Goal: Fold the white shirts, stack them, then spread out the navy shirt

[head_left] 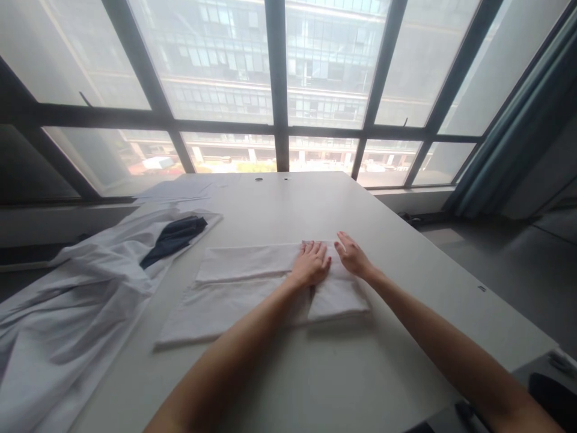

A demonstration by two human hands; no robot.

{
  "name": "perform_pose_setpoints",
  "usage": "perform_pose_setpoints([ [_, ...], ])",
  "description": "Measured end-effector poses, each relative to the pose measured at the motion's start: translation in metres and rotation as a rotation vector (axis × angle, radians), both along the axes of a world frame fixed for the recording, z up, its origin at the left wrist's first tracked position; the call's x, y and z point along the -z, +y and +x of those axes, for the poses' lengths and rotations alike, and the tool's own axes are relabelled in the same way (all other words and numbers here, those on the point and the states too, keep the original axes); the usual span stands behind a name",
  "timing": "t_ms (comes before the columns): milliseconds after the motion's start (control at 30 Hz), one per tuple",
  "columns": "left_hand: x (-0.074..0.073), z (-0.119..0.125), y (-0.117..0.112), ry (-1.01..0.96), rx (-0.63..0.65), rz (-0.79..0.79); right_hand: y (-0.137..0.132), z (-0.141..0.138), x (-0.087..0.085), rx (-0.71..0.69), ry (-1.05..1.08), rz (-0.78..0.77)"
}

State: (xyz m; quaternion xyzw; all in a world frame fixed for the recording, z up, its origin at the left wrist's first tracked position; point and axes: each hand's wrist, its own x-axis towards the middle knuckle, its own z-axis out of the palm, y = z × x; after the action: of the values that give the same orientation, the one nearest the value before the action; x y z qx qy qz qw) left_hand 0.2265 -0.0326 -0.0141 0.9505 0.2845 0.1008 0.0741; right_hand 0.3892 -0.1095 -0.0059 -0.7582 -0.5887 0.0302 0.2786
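Observation:
A white folded cloth [243, 300] lies flat on the white table [360, 373], with a lengthwise fold along its far side. Its right end is turned over toward the left, making a thicker layered part. My left hand [312, 263] rests palm down on the far part of this turned-over end, fingers stretched out. At the cloth's far right corner is my right hand [354, 255], its fingers extended and thumb side toward the left hand. Neither hand grips anything that I can see. What kind of cloth article it is cannot be made out.
A large crumpled white cloth [112, 282] covers the table's left side, with a dark blue cloth [175, 237] on it. Papers [175, 190] lie at the far left. Windows [279, 66] rise beyond the table. A dark object [541, 385] sits at the near right corner.

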Motion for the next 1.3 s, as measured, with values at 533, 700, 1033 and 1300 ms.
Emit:
perform_pose_setpoints([
  [533,0.006,0.000,-0.002,-0.026,0.009,-0.010,0.000,-0.014,0.013,0.062,-0.196,-0.085],
  [700,0.006,0.000,-0.002,-0.045,0.019,-0.023,-0.018,-0.030,0.008,-0.007,-0.122,0.055],
  [1033,0.011,-0.001,-0.001,-0.036,0.032,0.024,-0.035,-0.047,0.022,-0.084,-0.093,0.047],
  [1300,0.008,-0.001,-0.002,-0.045,0.016,0.025,-0.063,-0.055,0.008,-0.138,-0.142,0.235],
])
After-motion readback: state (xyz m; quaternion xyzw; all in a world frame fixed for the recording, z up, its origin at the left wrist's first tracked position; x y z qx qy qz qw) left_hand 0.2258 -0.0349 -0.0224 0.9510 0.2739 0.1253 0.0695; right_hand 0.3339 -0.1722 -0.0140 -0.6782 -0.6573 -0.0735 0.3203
